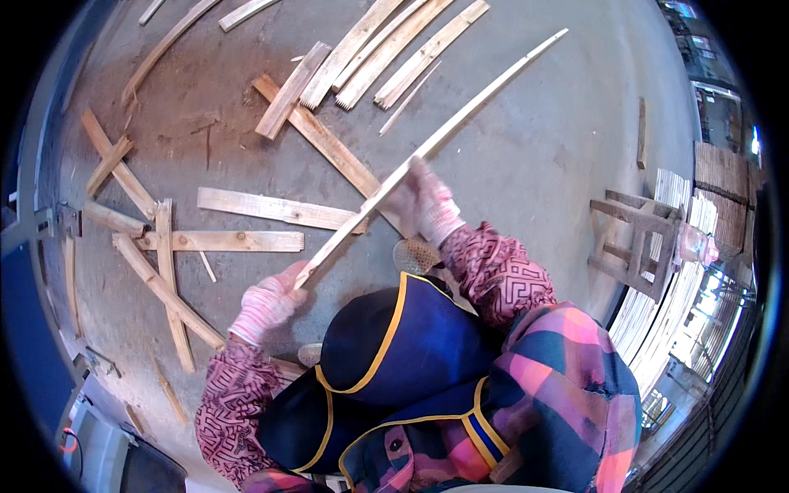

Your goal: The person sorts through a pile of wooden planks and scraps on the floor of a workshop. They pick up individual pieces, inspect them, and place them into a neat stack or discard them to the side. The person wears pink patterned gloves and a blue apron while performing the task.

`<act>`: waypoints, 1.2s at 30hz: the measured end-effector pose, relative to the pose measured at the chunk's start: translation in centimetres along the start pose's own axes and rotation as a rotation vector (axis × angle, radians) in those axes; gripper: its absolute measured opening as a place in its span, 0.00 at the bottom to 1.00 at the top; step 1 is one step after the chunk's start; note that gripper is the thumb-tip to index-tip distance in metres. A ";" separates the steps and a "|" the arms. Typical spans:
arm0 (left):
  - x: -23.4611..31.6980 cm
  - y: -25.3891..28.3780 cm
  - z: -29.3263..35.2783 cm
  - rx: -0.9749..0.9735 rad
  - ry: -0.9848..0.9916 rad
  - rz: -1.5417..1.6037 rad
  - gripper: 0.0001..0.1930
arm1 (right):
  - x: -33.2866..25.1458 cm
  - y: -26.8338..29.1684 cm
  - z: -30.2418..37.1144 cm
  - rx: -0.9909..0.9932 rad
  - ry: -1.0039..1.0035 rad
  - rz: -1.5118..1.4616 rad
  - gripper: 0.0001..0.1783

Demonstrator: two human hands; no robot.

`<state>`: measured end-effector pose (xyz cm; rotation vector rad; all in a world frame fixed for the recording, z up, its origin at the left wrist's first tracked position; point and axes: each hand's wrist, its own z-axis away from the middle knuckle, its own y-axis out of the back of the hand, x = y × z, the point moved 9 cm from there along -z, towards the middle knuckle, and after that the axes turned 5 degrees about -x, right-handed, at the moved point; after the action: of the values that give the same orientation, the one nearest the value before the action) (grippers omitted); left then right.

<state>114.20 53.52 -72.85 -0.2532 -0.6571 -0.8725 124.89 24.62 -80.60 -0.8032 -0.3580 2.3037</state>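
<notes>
A long, thin, pale wooden strip [485, 92] slants across the view in front of my knees, its near end low on the left and its tip far up on the right. My left hand [273, 304], in a pink-and-white glove, is closed round the near end. Farther along, my right hand [426, 201], gloved the same way and slightly blurred, grips the strip near its middle. Below the strip, a brown board [333, 152] and a pale plank [279, 207] lie on the floor.
Several boards [411, 57] lie side by side at the far side. Crossed wood pieces [168, 271] litter the concrete floor on the left. At right stand a small wooden stool [633, 234] and stacked slats [723, 193]. A grey-white machine or cabinet [99, 435] sits at lower left.
</notes>
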 end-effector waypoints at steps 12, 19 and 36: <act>-0.7 -1.1 1.7 -0.117 0.439 0.146 0.17 | -10.9 1.7 -4.5 0.855 0.464 0.991 0.45; 1.1 -1.1 3.3 0.031 0.441 0.017 0.26 | -9.4 6.3 -11.1 0.958 0.529 1.082 0.27; -3.1 4.2 4.6 0.214 0.361 0.092 0.26 | -3.0 -1.2 -0.4 0.053 0.053 -0.049 0.15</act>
<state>114.01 60.23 -71.03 0.0667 -0.3934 -0.7290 127.52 23.46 -79.00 -0.8188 -0.2887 2.2327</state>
